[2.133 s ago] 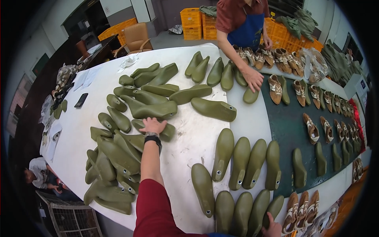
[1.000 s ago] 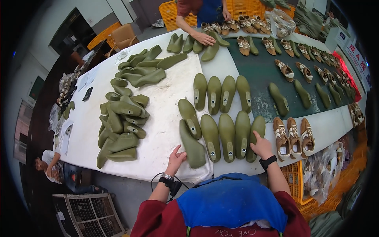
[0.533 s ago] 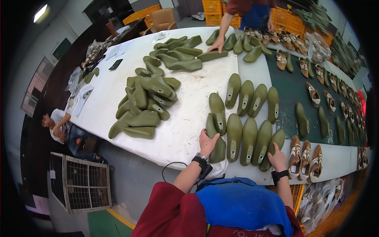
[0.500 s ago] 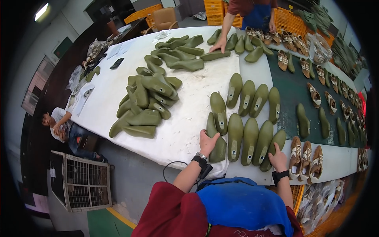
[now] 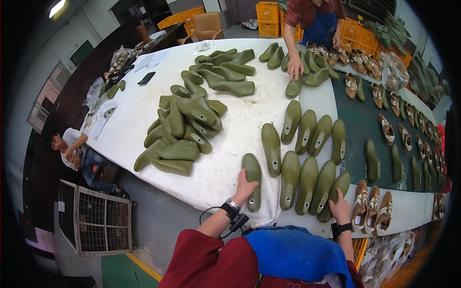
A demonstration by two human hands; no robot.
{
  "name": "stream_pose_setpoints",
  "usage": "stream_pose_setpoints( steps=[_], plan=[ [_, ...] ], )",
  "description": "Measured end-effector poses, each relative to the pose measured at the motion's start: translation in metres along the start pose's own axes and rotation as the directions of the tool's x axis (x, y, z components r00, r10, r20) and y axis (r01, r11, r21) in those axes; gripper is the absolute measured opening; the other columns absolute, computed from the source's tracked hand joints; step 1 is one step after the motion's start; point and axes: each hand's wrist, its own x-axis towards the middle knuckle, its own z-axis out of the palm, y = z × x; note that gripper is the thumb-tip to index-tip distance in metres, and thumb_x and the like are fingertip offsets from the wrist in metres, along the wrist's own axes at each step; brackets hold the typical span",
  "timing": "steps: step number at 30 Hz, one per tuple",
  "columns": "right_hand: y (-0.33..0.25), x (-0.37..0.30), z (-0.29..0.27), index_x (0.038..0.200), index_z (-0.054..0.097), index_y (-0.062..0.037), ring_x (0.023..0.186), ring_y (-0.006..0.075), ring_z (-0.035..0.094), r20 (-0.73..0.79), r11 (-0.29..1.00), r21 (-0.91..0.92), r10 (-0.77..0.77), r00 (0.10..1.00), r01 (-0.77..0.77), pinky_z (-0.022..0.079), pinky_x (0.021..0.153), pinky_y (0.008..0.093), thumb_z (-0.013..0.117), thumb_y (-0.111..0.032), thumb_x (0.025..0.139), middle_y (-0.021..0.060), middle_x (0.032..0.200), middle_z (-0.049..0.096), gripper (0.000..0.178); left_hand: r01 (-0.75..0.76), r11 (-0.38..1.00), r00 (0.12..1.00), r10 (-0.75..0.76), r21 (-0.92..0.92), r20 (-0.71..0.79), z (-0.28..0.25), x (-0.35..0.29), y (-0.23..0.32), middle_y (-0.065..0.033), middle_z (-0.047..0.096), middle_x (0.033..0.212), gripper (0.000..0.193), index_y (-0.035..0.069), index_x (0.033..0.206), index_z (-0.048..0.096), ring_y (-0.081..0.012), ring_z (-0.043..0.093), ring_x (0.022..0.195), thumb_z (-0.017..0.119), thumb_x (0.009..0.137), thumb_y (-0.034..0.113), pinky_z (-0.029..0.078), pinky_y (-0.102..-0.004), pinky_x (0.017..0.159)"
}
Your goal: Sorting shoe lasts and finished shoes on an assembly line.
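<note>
A green shoe last (image 5: 251, 178) lies sole up near the table's front edge, and my left hand (image 5: 244, 189) grips its left side with the thumb across it. My right hand (image 5: 340, 210) holds the edge of another green shoe last (image 5: 335, 192), the rightmost of the near row. Between the hands, several matching lasts (image 5: 308, 186) lie sole up, side by side, toes pointing away. Behind them is a second row of lasts (image 5: 321, 136). One lone last (image 5: 271, 149) sits just beyond my left hand's last.
A heap of loose lasts (image 5: 185, 122) covers the table's left middle. Across the table, a co-worker's hand (image 5: 295, 66) touches a last. Brown-and-white shoes (image 5: 369, 209) stand to my right, with more on a green mat (image 5: 357, 127). A wire crate (image 5: 103, 221) and a seated person are left.
The last in my left hand has turned from its side to lie sole up. My right hand stays on its last. The co-worker's hand has moved right and nearer with a last.
</note>
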Motion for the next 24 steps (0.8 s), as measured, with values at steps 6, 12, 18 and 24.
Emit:
stream_pose_setpoints(
  steps=[6,12,18,24],
  plan=[
    [0.004,0.001,0.003,0.132,0.036,-0.0165,0.075,0.04,0.06,0.002,0.999,0.037,0.03,1.0,-0.03,0.048,0.069,0.0464,0.062,-0.026,0.076,0.0234,0.077,0.062,0.063,-0.086,0.965,0.996,0.079,0.246,0.038,-0.002,0.051,0.021,-0.023,0.023,0.14,0.094,-0.001,0.14,0.014,-0.032,0.026,0.129,0.07,0.073,0.033,0.024,-0.0369,0.107],
    [-0.008,-0.003,-0.004,0.132,0.036,-0.0178,0.074,0.0398,0.06,0.036,0.997,-0.037,0.065,0.997,-0.063,0.048,0.068,0.0462,0.063,-0.027,0.075,0.023,0.077,0.062,0.063,-0.194,0.936,0.659,0.346,0.293,-0.668,-0.161,0.198,0.094,-0.0289,0.04,0.123,0.085,-0.002,0.133,0.024,-0.0407,0.04,0.114,0.071,0.068,0.023,0.032,-0.041,0.099],
    [-0.018,0.0,-0.005,0.132,0.037,-0.0218,0.076,0.0409,0.06,0.074,0.992,-0.025,0.123,0.99,-0.121,0.048,0.07,0.047,0.062,-0.029,0.074,0.024,0.079,0.062,0.064,0.225,0.878,0.761,0.113,0.423,-0.639,-0.22,0.234,0.098,-0.0218,0.061,0.098,0.076,0.012,0.135,0.026,-0.0313,0.063,0.075,0.063,0.072,0.031,0.053,-0.035,0.058],
    [-0.008,-0.001,-0.006,0.133,0.034,-0.0197,0.073,0.0404,0.06,0.067,0.991,-0.024,0.13,0.989,-0.129,0.048,0.068,0.0469,0.064,-0.026,0.073,0.0229,0.076,0.062,0.067,-0.09,0.801,0.939,0.266,0.591,-0.218,-0.125,0.146,0.129,-0.024,0.061,0.097,0.064,0.012,0.129,0.036,-0.0388,0.06,0.088,0.06,0.073,0.03,0.047,-0.0434,0.079]
  ],
)
